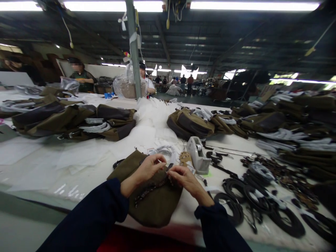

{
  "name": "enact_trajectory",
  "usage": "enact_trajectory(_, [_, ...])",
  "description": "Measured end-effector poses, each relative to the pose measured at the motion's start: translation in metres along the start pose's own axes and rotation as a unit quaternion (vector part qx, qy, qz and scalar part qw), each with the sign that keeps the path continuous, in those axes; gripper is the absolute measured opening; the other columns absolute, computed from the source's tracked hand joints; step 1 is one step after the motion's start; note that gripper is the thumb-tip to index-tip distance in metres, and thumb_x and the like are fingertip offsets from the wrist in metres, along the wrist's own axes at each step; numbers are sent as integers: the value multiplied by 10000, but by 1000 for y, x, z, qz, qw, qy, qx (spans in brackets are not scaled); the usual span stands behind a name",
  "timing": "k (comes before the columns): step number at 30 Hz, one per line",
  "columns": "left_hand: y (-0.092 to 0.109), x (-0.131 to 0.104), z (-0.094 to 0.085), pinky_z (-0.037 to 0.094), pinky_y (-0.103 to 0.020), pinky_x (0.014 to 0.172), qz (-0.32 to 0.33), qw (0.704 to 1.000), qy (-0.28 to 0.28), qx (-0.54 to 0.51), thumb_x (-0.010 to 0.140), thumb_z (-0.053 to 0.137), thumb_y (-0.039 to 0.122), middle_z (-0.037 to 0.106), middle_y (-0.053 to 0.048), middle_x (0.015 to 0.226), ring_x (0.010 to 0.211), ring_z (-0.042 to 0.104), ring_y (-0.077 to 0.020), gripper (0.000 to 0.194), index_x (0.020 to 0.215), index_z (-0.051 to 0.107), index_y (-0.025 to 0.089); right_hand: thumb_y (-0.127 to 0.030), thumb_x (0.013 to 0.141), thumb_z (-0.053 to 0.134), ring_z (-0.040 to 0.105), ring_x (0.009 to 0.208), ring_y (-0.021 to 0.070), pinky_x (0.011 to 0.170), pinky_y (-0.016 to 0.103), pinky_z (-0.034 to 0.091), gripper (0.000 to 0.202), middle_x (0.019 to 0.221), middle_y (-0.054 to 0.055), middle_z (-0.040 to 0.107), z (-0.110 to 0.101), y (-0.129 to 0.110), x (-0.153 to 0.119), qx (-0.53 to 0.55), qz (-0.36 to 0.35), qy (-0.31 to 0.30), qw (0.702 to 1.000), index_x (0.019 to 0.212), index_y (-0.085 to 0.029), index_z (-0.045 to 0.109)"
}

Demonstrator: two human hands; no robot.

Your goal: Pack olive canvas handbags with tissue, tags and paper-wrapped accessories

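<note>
An olive-green bag (154, 206) lies flat on the table in front of me. Over its upper part are my left hand (150, 168) and my right hand (186, 176), close together with fingertips pinched. What each pinch holds is too small to make out. Beneath them, a dark chain-like strap (148, 191) with pale specks runs across the bag towards my right fingers. A handle in white wrapping (169, 150) arches behind my hands. Just past my right hand lies a tan card tag (185, 158).
A grey tape dispenser (198, 155) stands right of the bag. Coiled black straps (273, 210) and chains cover the right side. Olive bags (112, 119) lie in piles left and right. White paper sheets (154, 119) are stacked behind. A metal post (134, 52) rises beyond; co-workers are across the table.
</note>
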State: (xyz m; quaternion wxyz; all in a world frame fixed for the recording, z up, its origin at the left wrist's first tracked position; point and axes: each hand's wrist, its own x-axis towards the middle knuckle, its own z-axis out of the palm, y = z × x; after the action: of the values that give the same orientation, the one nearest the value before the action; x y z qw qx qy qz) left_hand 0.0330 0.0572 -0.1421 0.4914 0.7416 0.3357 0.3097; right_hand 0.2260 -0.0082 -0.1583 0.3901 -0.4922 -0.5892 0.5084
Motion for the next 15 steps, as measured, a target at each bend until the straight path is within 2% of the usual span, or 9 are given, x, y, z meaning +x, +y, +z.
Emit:
enact_trajectory(2, [-14, 1, 1, 459, -251, 626, -2, 1000, -13, 26, 831, 582, 267, 615, -17, 811, 709, 570, -154, 142, 918, 617, 160, -444, 848, 600, 374, 466, 65, 424, 204, 258, 280, 622, -47, 477, 0, 1, -3, 6, 9, 3, 1000, 820, -166, 623])
enact_trajectory(5, [-36, 5, 6, 462, -270, 740, 50, 989, -52, 131, 789, 600, 183, 635, -28, 895, 797, 577, -166, 193, 976, 648, 170, -451, 852, 580, 367, 450, 65, 413, 205, 254, 285, 612, -54, 465, 2, 4, -4, 1, 25, 10, 1000, 787, -173, 584])
enact_trajectory(7, [-46, 9, 11, 444, -274, 770, 74, 980, -69, 169, 784, 605, 168, 621, -22, 889, 804, 560, -165, 155, 931, 654, 174, -461, 854, 563, 360, 456, 73, 416, 210, 254, 290, 599, -58, 447, 4, 6, 0, -15, 25, 19, 999, 783, -180, 572])
enact_trajectory(9, [-51, 13, 16, 429, -276, 760, 79, 978, -74, 178, 805, 598, 191, 598, -18, 847, 783, 539, -166, 50, 831, 634, 170, -457, 861, 546, 371, 487, 87, 448, 217, 279, 290, 583, -58, 424, 6, 8, 7, -50, 2, 32, 998, 768, -183, 569])
enact_trajectory(12, [-52, 19, 18, 414, -282, 763, 84, 975, -76, 189, 847, 538, 195, 577, -20, 832, 777, 515, -167, 81, 788, 587, 170, -419, 875, 524, 423, 573, 111, 539, 226, 338, 278, 598, -41, 449, 8, 12, 18, -138, -52, 56, 988, 743, -180, 576])
enact_trajectory(15, [-53, 21, 16, 399, -274, 733, 82, 976, -72, 190, 842, 509, 162, 545, -5, 792, 750, 483, -161, 71, 786, 551, 174, -355, 877, 522, 453, 626, 122, 583, 227, 349, 230, 632, -30, 493, 6, 12, 25, -224, -74, 38, 971, 746, -182, 598])
